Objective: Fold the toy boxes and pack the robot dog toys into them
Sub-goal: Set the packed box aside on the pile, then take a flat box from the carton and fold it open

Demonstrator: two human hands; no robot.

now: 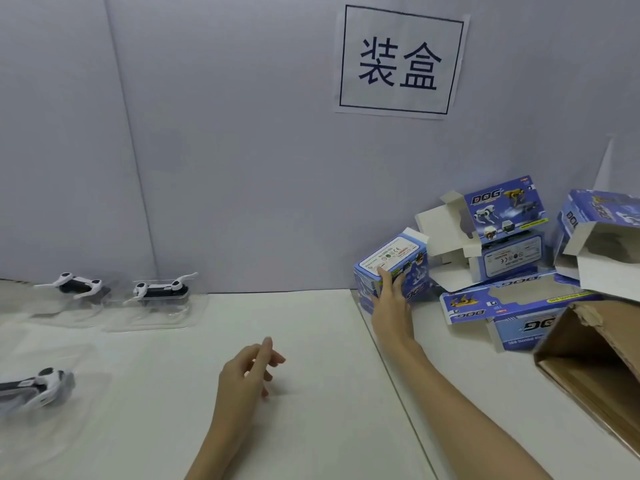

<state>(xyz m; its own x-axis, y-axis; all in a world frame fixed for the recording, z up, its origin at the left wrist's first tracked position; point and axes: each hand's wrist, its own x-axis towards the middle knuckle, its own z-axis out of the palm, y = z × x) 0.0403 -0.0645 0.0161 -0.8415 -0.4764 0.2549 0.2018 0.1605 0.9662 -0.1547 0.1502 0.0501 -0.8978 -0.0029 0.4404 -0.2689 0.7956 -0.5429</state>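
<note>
the right hand (389,292) is extended forward and to the right, its fingers laid over the near face and top edge of a closed blue toy box (394,271). the thumb side is hidden behind the box, so whether this is a full grip or only a touch cannot be told. the box stands tilted at the back of the surface (311,393), close to the grey wall, with its long axis running from near-left to far-right. just beside it on the right is a pile of open toy boxes (502,237) with their flaps spread, and a brown carton (595,358) lies nearer on that side.

the left hand (249,372) hovers above the middle of the surface, fingers loosely curled, holding nothing.

the robot dog toys lie well apart from the boxes, on the opposite side: two dogs (161,289) in clear trays at far left, and a third dog (38,386) at near left. the left hand is the nearer one to them; the right hand is nearer to the boxes. judgement: any packing move must bridge this left-to-right gap.
</note>
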